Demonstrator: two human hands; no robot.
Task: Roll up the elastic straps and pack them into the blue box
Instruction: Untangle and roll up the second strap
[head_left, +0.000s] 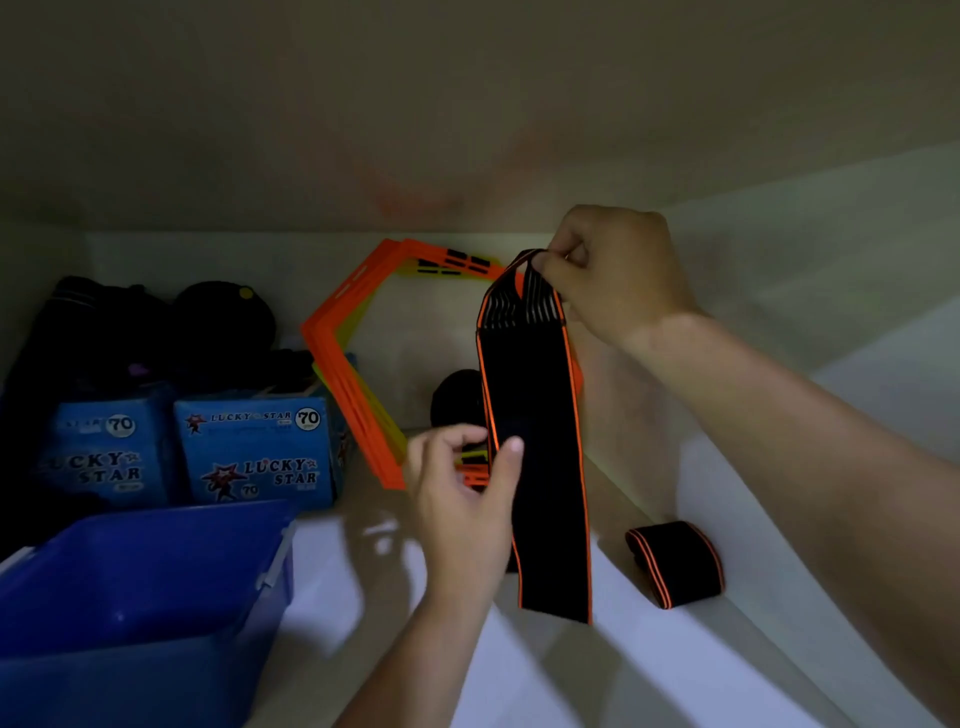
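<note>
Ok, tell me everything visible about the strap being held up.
The strap is a wide black elastic-looking band with thin orange edges, unrolled and hanging upright above the shelf. Its top end looks bunched in the right hand; the left hand holds its left edge partway down. The bottom end hangs free.

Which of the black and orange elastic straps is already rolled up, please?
The rolled strap lying on the shelf at the right, a closed coil. The other strap hangs unrolled between the right hand and left hand.
</note>
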